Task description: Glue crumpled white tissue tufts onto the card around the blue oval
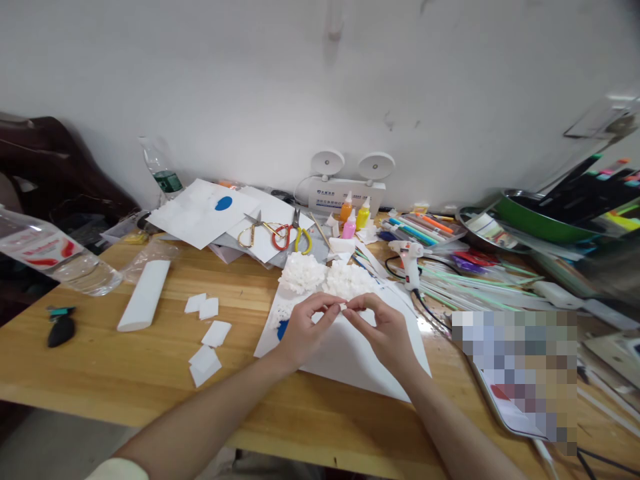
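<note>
My left hand [311, 325] and my right hand [381, 328] meet fingertip to fingertip above a white paper sheet [345, 370]. Both pinch a tiny white piece [343, 307], perhaps paper; its shape is too small to make out. Just behind the fingers sit two ruffled white clumps [302, 272], the right one partly covered by my hands. By my left wrist, a smaller white clump [283, 312] lies beside a blue patch [283, 329] on the sheet, partly hidden. Several small white paper squares [211, 333] are spread on the wooden table to the left.
A glue gun [410, 263] stands behind my right hand, its cord running to the right. Scissors [283, 236] and paint bottles [349, 224] are at the back. On the right lies a tablet-like device [515, 380]; on the left, a water bottle [55, 253] and a white roll [144, 297].
</note>
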Tool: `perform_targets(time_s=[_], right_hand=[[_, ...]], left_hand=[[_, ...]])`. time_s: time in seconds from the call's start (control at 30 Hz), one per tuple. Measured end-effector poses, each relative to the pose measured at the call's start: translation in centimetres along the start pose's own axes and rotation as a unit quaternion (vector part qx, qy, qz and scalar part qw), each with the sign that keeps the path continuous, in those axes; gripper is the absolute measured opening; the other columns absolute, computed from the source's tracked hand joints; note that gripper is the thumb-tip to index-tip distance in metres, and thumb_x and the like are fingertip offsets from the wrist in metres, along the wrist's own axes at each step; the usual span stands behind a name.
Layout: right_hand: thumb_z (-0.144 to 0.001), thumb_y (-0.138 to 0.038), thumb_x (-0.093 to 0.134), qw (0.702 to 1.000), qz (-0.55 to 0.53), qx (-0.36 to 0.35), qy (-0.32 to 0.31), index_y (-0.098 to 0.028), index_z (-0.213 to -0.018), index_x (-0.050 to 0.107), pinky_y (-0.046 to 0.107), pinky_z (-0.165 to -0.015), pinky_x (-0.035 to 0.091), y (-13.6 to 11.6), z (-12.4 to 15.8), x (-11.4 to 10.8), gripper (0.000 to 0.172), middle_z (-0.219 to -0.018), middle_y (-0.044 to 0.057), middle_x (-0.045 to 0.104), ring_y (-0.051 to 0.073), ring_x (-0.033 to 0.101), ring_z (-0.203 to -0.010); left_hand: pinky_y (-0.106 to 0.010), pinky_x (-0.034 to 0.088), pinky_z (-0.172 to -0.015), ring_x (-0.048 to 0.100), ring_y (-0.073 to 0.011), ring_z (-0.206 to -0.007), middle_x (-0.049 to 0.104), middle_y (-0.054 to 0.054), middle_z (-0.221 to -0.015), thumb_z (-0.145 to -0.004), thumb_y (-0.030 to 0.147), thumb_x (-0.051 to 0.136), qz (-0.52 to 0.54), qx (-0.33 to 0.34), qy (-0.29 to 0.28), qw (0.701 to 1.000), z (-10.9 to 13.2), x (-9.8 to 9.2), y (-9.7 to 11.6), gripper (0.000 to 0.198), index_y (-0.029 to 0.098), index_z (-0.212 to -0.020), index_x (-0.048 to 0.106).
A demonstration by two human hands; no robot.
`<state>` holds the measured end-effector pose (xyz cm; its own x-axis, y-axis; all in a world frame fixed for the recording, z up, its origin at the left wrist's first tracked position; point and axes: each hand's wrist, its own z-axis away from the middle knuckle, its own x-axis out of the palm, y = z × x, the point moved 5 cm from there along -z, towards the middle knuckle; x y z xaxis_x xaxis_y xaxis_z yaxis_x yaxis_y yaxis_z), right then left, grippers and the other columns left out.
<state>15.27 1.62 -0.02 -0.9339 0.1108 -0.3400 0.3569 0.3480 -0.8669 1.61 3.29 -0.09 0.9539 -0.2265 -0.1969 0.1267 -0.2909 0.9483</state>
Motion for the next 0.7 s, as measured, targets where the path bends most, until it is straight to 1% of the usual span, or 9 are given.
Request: perform_targets(time_s=[0.17,0.3,0.4,0.5,0.57,0.7], right_hand=[[-0.074,-0.029,0.062,0.999,0.022,0.015,0.032,-0.021,-0.073,0.062,0.03,-0.066,0.045,-0.1,0.06,-0.36,0.008,-0.072,0.002,0.063,0.017,0.058,-0.07],[-0.074,-0.031,0.061,0.998,0.036,0.02,0.046,-0.021,-0.072,0.061,0.03,-0.063,0.045,-0.32,0.05,-0.41,0.01,-0.07,0.002,0.062,0.017,0.057,-0.068],[-0.075,-0.029,0.06,0.997,0.044,-0.008,0.068,-0.021,-0.082,0.061,0.03,-0.062,0.045,-0.63,0.11,-0.37,0.011,-0.075,0.003,0.06,0.016,0.055,-0.069],[-0.078,-0.027,0.057,0.993,0.066,-0.047,0.087,-0.023,-0.089,0.063,0.032,-0.065,0.046,-0.91,0.35,-0.16,0.013,-0.084,0.005,0.059,0.017,0.055,-0.075],[-0.079,-0.024,0.055,0.99,0.081,-0.065,0.096,-0.025,-0.091,0.064,0.033,-0.068,0.047,-0.94,0.56,-0.01,0.015,-0.084,0.005,0.058,0.018,0.056,-0.078],[-0.079,-0.02,0.056,0.985,0.094,-0.088,0.117,-0.027,-0.091,0.065,0.033,-0.068,0.047,-0.92,0.86,0.01,0.017,-0.08,0.004,0.058,0.018,0.056,-0.077]], left_hand=[[-0.026,0.046,-0.073,0.058,-0.0162,-0.085,0.064,-0.006,-0.088,-0.081,0.027,0.051,-0.002,0.005,0.0,1.0,0.03,0.05,-0.06,0.018,0.017,-0.086,0.065],[-0.026,0.046,-0.072,0.058,-0.0161,-0.084,0.065,-0.006,-0.088,-0.081,0.027,0.051,-0.003,0.005,0.0,1.0,0.06,0.03,-0.1,0.018,0.018,-0.086,0.065],[-0.027,0.046,-0.072,0.058,-0.0168,-0.085,0.065,-0.006,-0.089,-0.081,0.028,0.051,0.001,0.004,0.001,1.0,0.06,0.02,-0.12,0.019,0.018,-0.087,0.066],[-0.028,0.046,-0.075,0.058,-0.0175,-0.087,0.065,-0.007,-0.091,-0.081,0.028,0.051,0.012,0.001,0.0,1.0,0.08,0.07,-0.18,0.02,0.018,-0.089,0.066],[-0.028,0.046,-0.077,0.058,-0.0175,-0.089,0.065,-0.007,-0.093,-0.081,0.028,0.051,0.02,-0.003,-0.003,1.0,0.11,0.14,-0.22,0.021,0.018,-0.091,0.066],[-0.028,0.045,-0.082,0.057,-0.0169,-0.093,0.064,-0.006,-0.097,-0.082,0.026,0.05,0.031,-0.009,-0.018,0.999,0.21,0.34,-0.17,0.022,0.019,-0.096,0.065]])
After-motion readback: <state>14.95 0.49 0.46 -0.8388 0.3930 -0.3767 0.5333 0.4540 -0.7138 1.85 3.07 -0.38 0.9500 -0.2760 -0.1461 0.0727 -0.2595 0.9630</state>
